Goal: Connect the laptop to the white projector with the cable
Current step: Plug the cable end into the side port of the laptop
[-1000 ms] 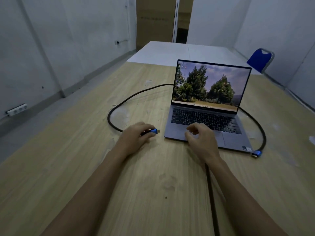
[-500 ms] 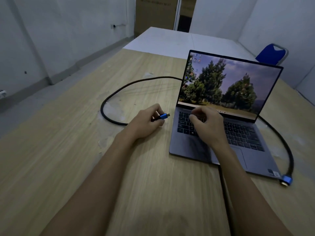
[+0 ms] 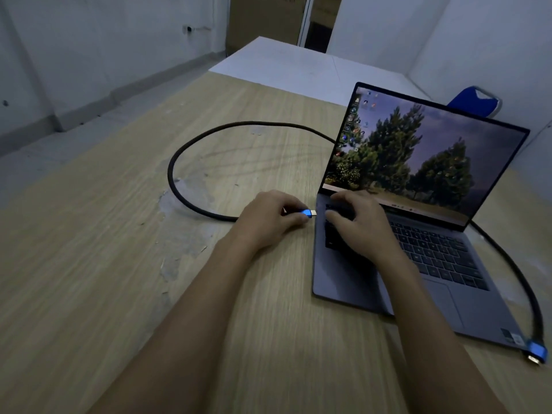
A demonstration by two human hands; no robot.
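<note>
An open grey laptop (image 3: pixel 343 282) with a tree picture on its screen sits on the wooden table (image 3: pixel 104 264). A black braided cable (image 3: pixel 179 150) loops around behind it. My left hand (image 3: pixel 268 219) pinches the cable's blue plug (image 3: pixel 306 213), whose metal tip points at the laptop's left edge, a small gap away. My right hand (image 3: pixel 358 228) rests fingers-down on the left part of the keyboard. The cable's other blue plug (image 3: pixel 536 352) lies loose by the laptop's front right corner. No white projector is in view.
A white table (image 3: pixel 298 67) adjoins the far end of the wooden one. A blue chair (image 3: pixel 475 101) stands behind the laptop at the right. Grey floor and walls lie to the left, with a brown door at the back.
My left hand carried the blue plug forward along the laptop's left side, close to its edge. My right hand slid from the palm rest up onto the keyboard's left part. The camera moved closer.
</note>
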